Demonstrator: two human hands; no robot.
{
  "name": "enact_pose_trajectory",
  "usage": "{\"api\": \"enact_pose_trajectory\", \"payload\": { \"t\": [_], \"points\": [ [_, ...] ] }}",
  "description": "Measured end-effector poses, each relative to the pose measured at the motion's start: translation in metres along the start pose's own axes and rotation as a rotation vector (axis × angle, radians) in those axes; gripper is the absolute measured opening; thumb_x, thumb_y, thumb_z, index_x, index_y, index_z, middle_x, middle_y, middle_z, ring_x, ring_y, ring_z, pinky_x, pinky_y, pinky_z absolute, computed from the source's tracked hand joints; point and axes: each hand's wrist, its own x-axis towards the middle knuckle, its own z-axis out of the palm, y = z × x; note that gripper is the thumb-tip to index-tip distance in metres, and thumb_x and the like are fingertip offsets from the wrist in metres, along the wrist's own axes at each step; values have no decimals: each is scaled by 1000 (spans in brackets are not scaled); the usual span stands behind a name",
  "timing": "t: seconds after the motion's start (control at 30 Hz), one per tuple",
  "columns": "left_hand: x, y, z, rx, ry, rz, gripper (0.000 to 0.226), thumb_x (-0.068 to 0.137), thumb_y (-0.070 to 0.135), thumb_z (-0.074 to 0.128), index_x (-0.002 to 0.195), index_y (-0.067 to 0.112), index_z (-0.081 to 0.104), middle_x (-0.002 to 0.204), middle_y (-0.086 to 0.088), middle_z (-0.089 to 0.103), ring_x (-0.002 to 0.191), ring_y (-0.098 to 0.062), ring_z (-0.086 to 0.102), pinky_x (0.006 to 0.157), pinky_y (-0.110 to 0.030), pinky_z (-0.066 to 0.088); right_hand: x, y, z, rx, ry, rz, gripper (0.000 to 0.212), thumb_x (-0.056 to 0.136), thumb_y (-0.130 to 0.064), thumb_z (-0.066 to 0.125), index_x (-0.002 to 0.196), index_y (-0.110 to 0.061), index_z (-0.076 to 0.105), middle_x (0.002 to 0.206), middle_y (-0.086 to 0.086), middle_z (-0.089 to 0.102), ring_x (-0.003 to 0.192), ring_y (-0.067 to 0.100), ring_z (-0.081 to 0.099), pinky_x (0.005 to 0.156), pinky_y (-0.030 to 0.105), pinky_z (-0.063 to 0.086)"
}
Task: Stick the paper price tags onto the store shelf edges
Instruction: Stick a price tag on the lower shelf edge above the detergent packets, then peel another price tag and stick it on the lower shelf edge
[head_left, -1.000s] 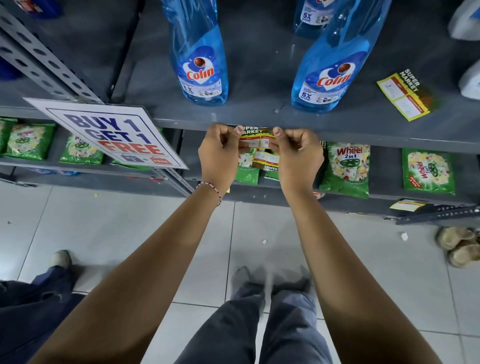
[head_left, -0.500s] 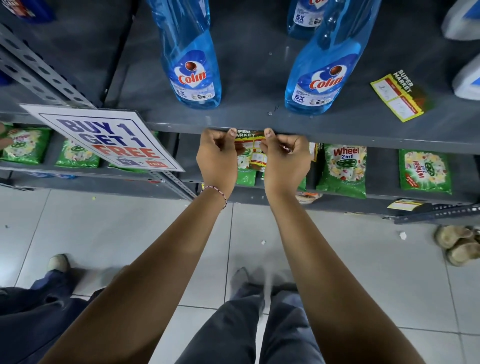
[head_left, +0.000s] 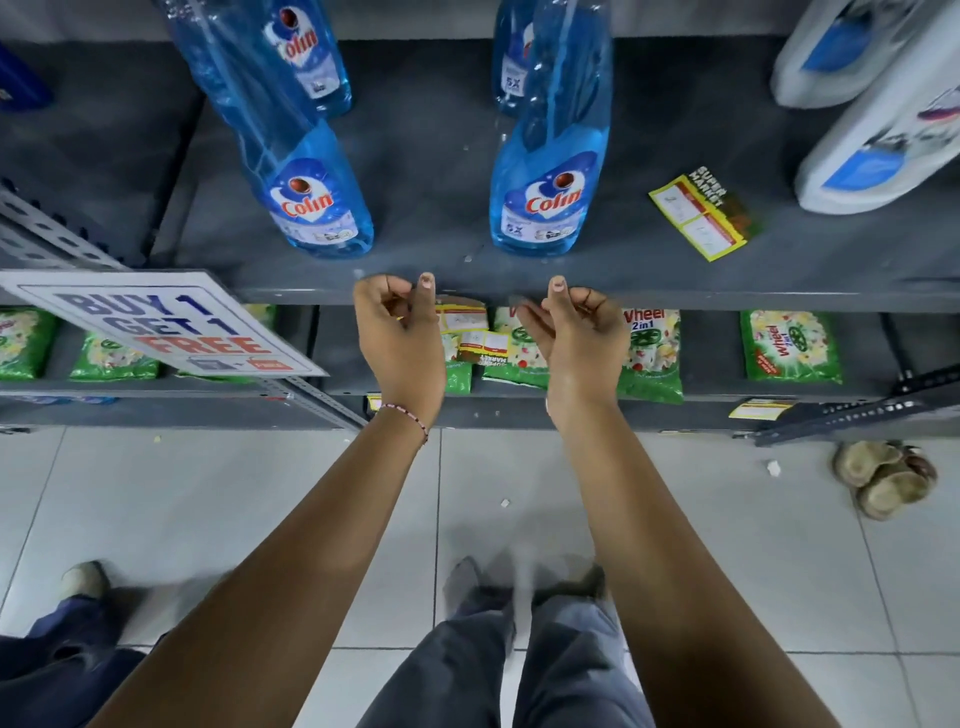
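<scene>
Now the hands part along the shelf edge.
Left hand (head_left: 400, 332) and right hand (head_left: 571, 332), close together a second ago, have spread apart, fingers loosely curled, holding nothing; the tag (head_left: 462, 319) hangs from the shelf edge (head_left: 727, 300) between them, seemingly stuck. A spare tag (head_left: 701, 215) waits on the shelf.

Two blue Colin bottles (head_left: 545, 208) are seen above green Wheel packets (head_left: 789, 345); a "BUY 1 GET 1 FREE" sign (head_left: 161, 325) is tilted nearby, and sandals (head_left: 883, 478) are left on the tiled floor (head_left: 208, 493).
</scene>
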Motion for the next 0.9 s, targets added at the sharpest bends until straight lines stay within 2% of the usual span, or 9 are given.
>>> {"api": "enact_pose_trajectory", "payload": {
  "t": [0.17, 0.27, 0.37, 0.47, 0.57, 0.63, 0.73, 0.8, 0.9],
  "points": [
    [-30, 35, 36, -62, -264, 137, 27, 88, 5, 67, 80, 27, 52, 75, 6, 59, 66, -7, 60, 66, -19, 52, 27, -52, -42, -344, 97, -309, 12, 90, -16, 70, 91, -8, 61, 82, 11, 69, 73, 20, 69, 67, 35, 59],
    [-47, 58, 81, 94, -578, 265, 22, 88, 6, 65, 83, 26, 59, 86, 2, 69, 78, -8, 67, 74, -16, 53, 57, -89, -70, -765, 223, -507, 13, 87, -22, 70, 96, -16, 65, 92, 0, 71, 82, 13, 66, 84, 42, 56],
    [-47, 76, 140, 249, -733, 322, 16, 87, 4, 61, 97, 14, 67, 102, -2, 71, 94, -14, 67, 82, -13, 49, 93, -120, -85, -1105, 230, -433, 32, 86, -31, 68, 113, -14, 64, 117, 10, 65, 109, 29, 61, 96, 47, 48],
    [-32, 87, 195, 455, -790, 299, 35, 88, 4, 56, 121, 14, 62, 121, -8, 69, 110, -23, 64, 87, -16, 41, 113, -136, -85, -1375, 212, -310, 58, 82, -42, 72, 129, -14, 54, 136, 13, 50, 126, 35, 47, 104, 51, 36],
    [-14, 89, 236, 588, -880, 140, 51, 94, 10, 54, 144, 13, 42, 141, -10, 56, 125, -27, 57, 100, -26, 44, 120, -141, -84, -1384, 156, -302, 61, 78, -45, 75, 130, -20, 55, 136, 11, 49, 125, 34, 46, 102, 50, 34],
    [-6, 89, 251, 618, -882, 95, 51, 94, 10, 58, 143, 9, 44, 139, -12, 59, 126, -27, 57, 105, -32, 46, 122, -143, -84, -1345, 146, -288, 59, 76, -40, 78, 129, -26, 56, 136, 8, 50, 126, 32, 46, 102, 49, 32],
    [0, 90, 255, 609, -842, 100, 28, 88, 11, 68, 116, 6, 68, 114, -14, 72, 103, -24, 67, 94, -33, 54, 122, -143, -86, -1239, 127, -288, 50, 74, -34, 80, 119, -28, 58, 127, 3, 58, 120, 28, 51, 94, 45, 30],
    [-2, 92, 248, 546, -846, 80, 15, 86, 14, 72, 100, 7, 72, 94, -11, 72, 85, -19, 65, 84, -32, 54, 121, -145, -89, -1135, 107, -294, 39, 76, -33, 78, 109, -27, 59, 113, -3, 66, 101, 23, 57, 88, 41, 28],
    [-18, 100, 232, 445, -869, 71, 6, 87, 16, 73, 89, 11, 72, 84, -7, 69, 75, -16, 61, 74, -30, 52, 119, -155, -106, -851, -10, -334, 28, 80, -26, 76, 106, -23, 66, 98, -6, 71, 90, 18, 64, 93, 40, 47]
  ]
}}
